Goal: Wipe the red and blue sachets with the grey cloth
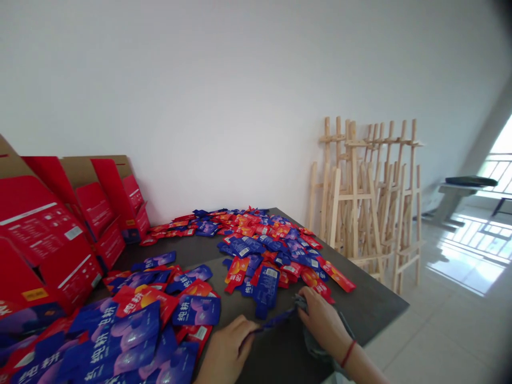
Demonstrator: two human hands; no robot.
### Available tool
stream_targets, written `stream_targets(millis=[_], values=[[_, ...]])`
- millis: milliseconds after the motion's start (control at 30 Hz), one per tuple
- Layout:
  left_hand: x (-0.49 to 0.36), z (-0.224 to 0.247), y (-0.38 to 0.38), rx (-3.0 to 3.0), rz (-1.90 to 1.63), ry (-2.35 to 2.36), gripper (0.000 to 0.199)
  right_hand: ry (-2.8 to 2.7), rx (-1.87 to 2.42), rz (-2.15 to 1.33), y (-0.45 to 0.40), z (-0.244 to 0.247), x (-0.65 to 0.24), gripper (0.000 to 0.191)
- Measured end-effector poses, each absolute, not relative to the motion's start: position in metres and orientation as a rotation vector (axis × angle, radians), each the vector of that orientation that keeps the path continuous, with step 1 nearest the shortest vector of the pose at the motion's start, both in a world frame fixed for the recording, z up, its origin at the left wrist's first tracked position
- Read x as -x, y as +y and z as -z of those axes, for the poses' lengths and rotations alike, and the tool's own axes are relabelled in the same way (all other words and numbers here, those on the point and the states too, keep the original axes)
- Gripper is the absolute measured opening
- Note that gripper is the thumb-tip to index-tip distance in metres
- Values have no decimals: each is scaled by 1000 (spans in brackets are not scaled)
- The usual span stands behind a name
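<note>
We have the dark surface (362, 312) under our left hand (234, 346) and right hand (318, 320), red boxes (76, 266) well left of both, a near heap of packets (132, 333) beside the left hand, a far heap (260, 242) beyond. The right hand clutches a grey cloth (314, 345); the left pinches a blue packet (278, 320) reaching to it (blurred, nearly edge-on). We judge this wiping; the next move calls for a steady left pinch.

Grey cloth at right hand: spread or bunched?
Bunched. The grey cloth shows crumpled folds at the right hand's fingertips and below it, not a flat sheet.
</note>
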State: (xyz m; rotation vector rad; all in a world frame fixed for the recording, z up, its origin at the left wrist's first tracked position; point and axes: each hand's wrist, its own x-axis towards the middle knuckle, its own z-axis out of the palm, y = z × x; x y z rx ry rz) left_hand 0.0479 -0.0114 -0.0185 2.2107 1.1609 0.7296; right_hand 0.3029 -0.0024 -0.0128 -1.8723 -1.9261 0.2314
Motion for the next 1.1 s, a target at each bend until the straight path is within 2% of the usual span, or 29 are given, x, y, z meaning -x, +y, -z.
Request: stream_targets(millis=[133,333,367,433,500,700,933,1100], values=[[-47,9,-18,-2656,-528,1174,37,-1798,1709,-220,-2,-2,-310,13],[-55,12,-20,-2801,-291,1166,25,-1975,1474,-262,-23,-32,-275,16],[-56,13,-20,-2789,-289,1162,26,-2080,1436,-310,-28,-31,-266,19],[-56,16,-19,-2771,-297,1164,26,-2258,1392,-348,-35,-25,-252,40],[-54,17,-17,-2789,-284,1155,25,-2344,1388,-331,-39,-14,-246,50],[-51,15,-17,-2877,-213,1142,21,-2301,1541,-233,-30,6,-257,22],[-46,15,-17,-2873,-202,1178,26,-2165,1815,-119,-12,8,-281,22],[-40,18,-14,-2845,-287,1203,28,-2113,1809,-126,-8,17,-288,25]])
